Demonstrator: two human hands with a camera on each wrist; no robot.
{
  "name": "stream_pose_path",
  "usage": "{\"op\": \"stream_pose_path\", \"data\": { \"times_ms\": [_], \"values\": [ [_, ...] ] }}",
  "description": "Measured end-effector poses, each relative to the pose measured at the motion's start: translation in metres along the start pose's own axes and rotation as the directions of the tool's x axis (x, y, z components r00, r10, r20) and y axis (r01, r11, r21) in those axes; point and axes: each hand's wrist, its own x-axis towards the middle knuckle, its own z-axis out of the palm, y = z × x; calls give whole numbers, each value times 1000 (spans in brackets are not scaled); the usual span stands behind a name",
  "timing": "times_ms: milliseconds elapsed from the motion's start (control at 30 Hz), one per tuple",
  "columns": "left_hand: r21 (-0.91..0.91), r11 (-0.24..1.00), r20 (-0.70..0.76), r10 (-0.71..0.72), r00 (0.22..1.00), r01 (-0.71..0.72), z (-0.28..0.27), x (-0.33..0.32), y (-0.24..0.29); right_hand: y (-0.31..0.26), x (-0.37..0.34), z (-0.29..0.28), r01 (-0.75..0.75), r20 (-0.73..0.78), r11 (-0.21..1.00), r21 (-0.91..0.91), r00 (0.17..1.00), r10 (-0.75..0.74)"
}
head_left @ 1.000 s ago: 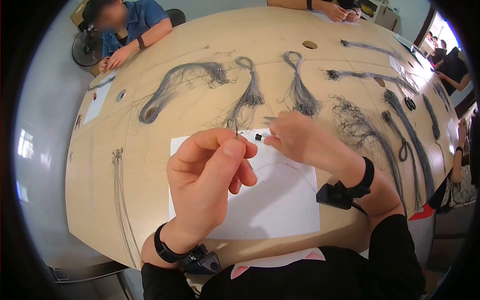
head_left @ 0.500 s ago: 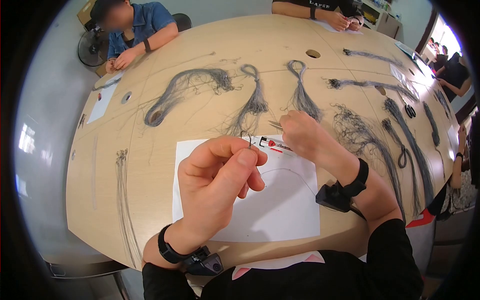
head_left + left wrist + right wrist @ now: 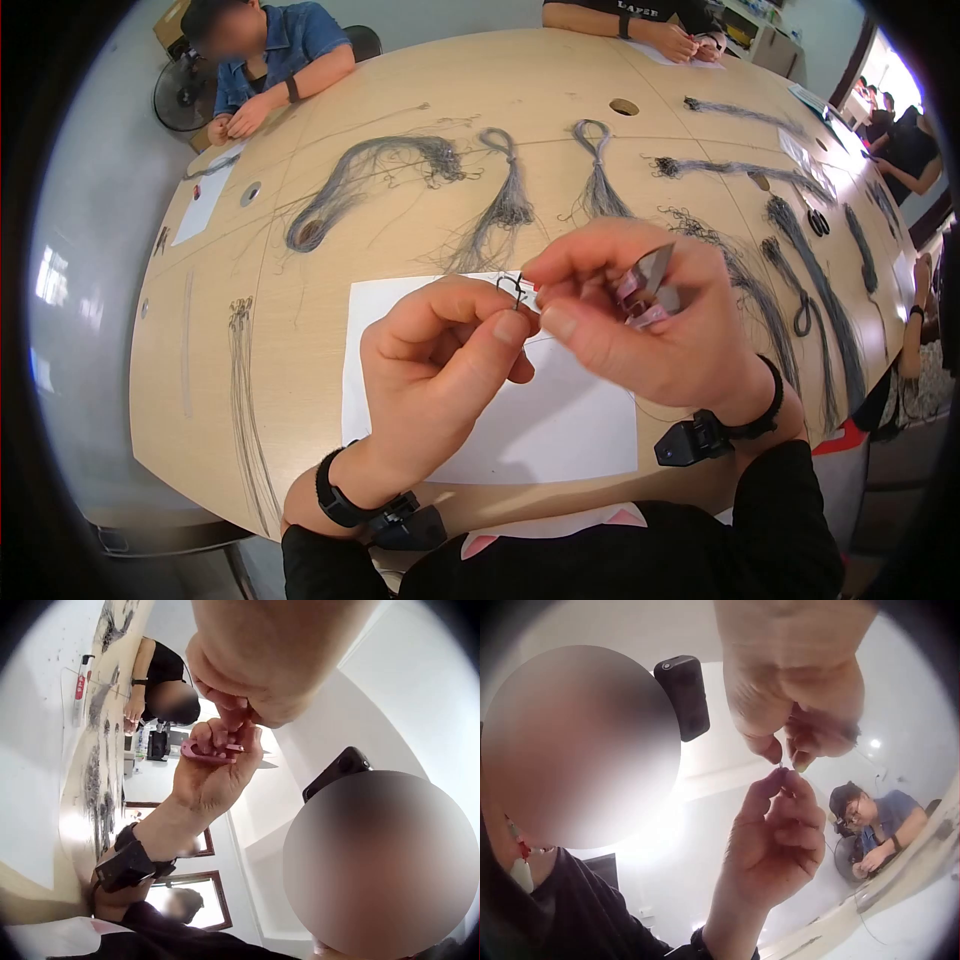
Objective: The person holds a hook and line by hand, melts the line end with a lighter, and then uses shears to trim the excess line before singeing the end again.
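Thumb and index finger of my left hand (image 3: 430, 370) pinch a small dark hook (image 3: 513, 287), its bend sticking up above the fingertips. My right hand (image 3: 655, 325) is at the hook, thumb and index tips close to it; whether they hold its line cannot be told. Curled in that same hand are pink-handled scissors (image 3: 199, 755), blades pointing up and away from the hook. In the right wrist view the fingertips of both hands meet around a thin piece of metal (image 3: 781, 765). Both hands are above a white sheet of paper (image 3: 560, 430).
Bundles of grey line with hooks (image 3: 600, 190) lie across the table beyond the hands, more at the right. Several thin strands (image 3: 243, 400) lie at the left. A marker (image 3: 80, 686) rests on the paper. Two people sit across the table, one at the far left (image 3: 300, 50).
My right hand has come from beyond the marker back to the hook and turned, so the scissors now show in its palm. My left hand, still pinching the hook, has shifted slightly right.
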Motion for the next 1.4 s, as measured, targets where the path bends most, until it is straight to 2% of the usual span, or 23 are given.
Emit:
{"op": "stream_pose_path", "data": {
  "times_ms": [33,100,200,300,367,533,600,667,800,833,900,933,1000,1033,1100,1133,1200,1400],
  "values": [
    [9,1000,30,7,1000,-7,-1,0,-1,1,0,2,-1,-3,1000,1,1000,1],
    [17,1000,61,12,998,-13,-1,0,-2,5,0,5,180,-34,979,-100,982,-184],
    [3,1000,68,25,997,-26,-1,0,-4,12,2,4,233,-29,964,-128,971,-239],
    [57,998,102,9,995,-15,-1,-1,-4,14,2,1,272,6,948,-166,961,-275],
    [104,993,153,48,987,-64,-1,0,-5,13,2,3,288,-3,935,-209,955,-295],
    [37,997,117,60,991,-65,1,-2,-6,14,2,3,356,-11,891,-281,927,-374],
    [2,997,100,71,992,-71,0,-1,-4,12,1,1,298,-21,926,-233,950,-311],
    [-17,999,66,-48,997,49,-2,-2,2,10,1,0,251,-27,947,-201,965,-262],
    [-5,999,31,-34,999,34,-2,-4,2,-1,1,3,93,-64,984,-154,992,-104],
    [-35,998,37,-50,998,51,-2,-3,2,0,1,1,95,-63,983,-155,992,-105],
    [-64,996,42,-64,997,66,-3,-3,3,5,1,-8,156,89,948,-279,987,-137],
    [-70,996,49,-55,997,59,-3,-3,3,3,1,-11,157,90,948,-278,987,-136],
    [-77,996,56,-47,997,51,-3,-3,3,-3,1,-14,189,225,901,-391,969,-105],
    [-75,996,57,-44,997,48,-3,-3,3,-5,1,-13,189,226,901,-391,968,-106],
    [-73,996,58,-43,997,47,-3,-3,3,-8,0,-10,109,242,898,-426,970,-4],
    [-63,997,59,-45,997,49,-3,-4,2,-6,0,-8,109,241,898,-426,971,-3],
    [-53,997,59,-48,997,51,-3,-5,2,-1,0,-5,194,225,854,-484,970,-93],
    [-41,997,81,-62,995,65,-2,-5,3,-1,1,-6,208,258,851,-482,962,-89]
  ]
}}
